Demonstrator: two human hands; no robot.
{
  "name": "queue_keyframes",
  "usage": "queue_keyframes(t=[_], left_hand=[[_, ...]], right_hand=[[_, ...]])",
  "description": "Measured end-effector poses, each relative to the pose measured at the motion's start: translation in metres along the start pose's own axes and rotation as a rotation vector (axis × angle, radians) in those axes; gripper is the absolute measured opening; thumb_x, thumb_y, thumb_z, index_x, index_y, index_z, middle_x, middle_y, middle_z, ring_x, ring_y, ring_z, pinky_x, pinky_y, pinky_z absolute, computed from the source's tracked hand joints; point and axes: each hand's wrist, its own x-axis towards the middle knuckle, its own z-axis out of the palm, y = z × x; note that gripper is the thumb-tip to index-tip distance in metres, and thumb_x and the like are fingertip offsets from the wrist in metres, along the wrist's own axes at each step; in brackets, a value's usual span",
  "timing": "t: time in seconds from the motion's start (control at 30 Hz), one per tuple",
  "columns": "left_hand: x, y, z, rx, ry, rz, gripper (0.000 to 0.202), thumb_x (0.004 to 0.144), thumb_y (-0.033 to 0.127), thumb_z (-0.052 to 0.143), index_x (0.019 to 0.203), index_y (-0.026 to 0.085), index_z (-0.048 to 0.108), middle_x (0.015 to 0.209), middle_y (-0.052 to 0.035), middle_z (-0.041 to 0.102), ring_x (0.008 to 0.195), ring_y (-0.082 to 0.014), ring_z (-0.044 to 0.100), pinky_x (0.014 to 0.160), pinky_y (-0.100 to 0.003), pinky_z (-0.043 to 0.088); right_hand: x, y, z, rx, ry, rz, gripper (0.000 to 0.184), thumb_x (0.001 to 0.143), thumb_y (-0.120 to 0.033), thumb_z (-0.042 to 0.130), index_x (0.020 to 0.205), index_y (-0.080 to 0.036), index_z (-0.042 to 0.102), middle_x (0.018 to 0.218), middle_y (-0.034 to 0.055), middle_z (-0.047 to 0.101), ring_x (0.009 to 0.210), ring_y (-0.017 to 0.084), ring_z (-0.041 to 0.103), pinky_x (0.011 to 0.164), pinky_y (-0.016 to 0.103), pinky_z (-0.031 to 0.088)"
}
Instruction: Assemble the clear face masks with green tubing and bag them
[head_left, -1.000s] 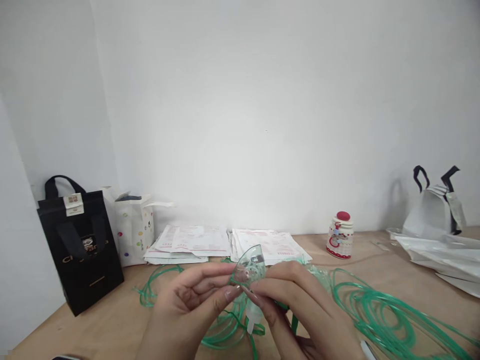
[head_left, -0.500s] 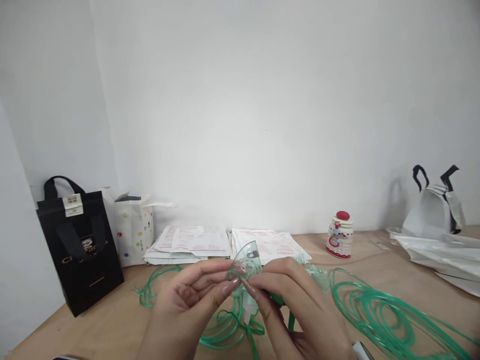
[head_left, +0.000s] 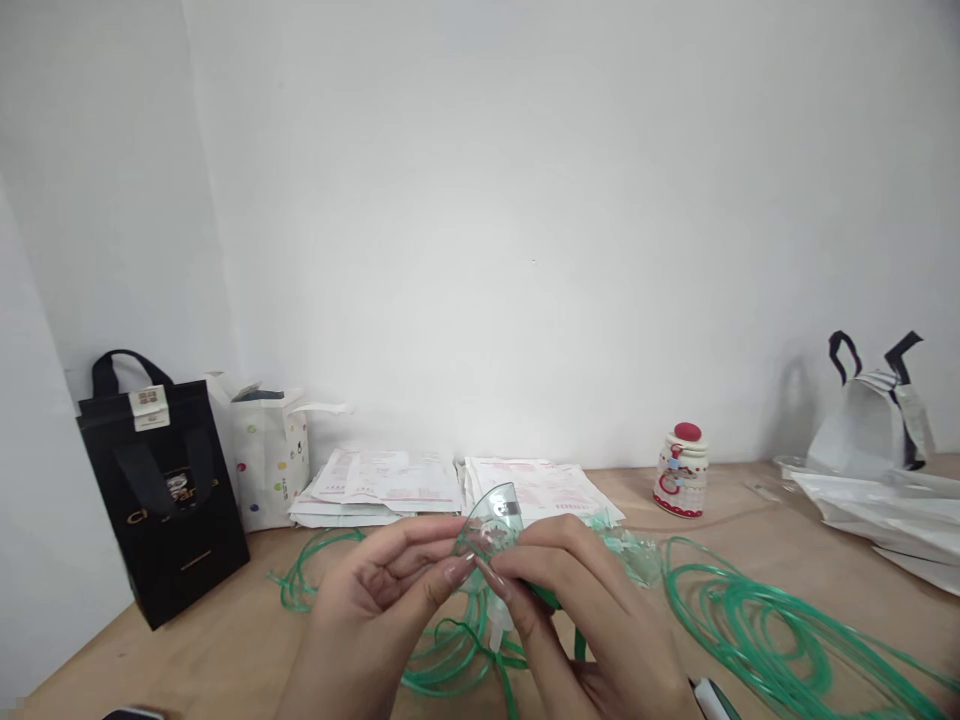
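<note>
In the lower centre of the frame, the mask (head_left: 489,512) is between the left hand (head_left: 394,598) and the right hand (head_left: 596,600), both pinching it, neither nearer, its visible corner pointing up and slightly right.

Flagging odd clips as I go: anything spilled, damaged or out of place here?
Nothing clearly looks spilled or broken. The green tubing lies in loose, overlapping coils on the table at right, a little untidy. The green-tinted face mask shows no obvious damage, though the hands partly hide it.
</note>
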Motion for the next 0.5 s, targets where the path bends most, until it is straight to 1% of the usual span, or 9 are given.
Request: queue_keyframes(t=[0.17,0.3,0.5], left_hand=[[-0.0004,0.0005,0.0,-0.009,-0.023,0.008,0.014,0.064,0.018,0.073,0.078,0.018,0.072,0.076,-0.0033,0.076,0.075,-0.0159,0.069,0.067,-0.017,0.054],[-0.0025,0.0013,-0.0012,-0.027,-0.012,-0.003,0.014,0.064,0.017,0.073,0.077,0.018,0.072,0.074,-0.0021,0.076,0.074,-0.0142,0.069,0.065,-0.015,0.053],[-0.0017,0.0011,-0.0005,-0.021,-0.016,-0.005,0.013,0.065,0.018,0.073,0.079,0.018,0.071,0.076,-0.0034,0.076,0.076,-0.0151,0.069,0.067,-0.016,0.053]], right_hand=[[0.0001,0.0004,0.0001,0.024,-0.017,0.001,0.022,0.08,-0.002,0.048,0.088,-0.02,0.058,0.079,0.0029,0.055,0.07,0.013,0.055,0.062,0.024,0.05],[-0.0005,0.0012,0.001,0.037,-0.011,-0.01,0.02,0.081,-0.002,0.047,0.088,-0.019,0.057,0.078,0.0033,0.054,0.071,0.014,0.054,0.063,0.025,0.049],[-0.0017,0.003,0.0028,0.056,-0.004,-0.014,0.02,0.082,-0.003,0.046,0.088,-0.019,0.056,0.079,0.003,0.054,0.071,0.013,0.054,0.063,0.025,0.049]])
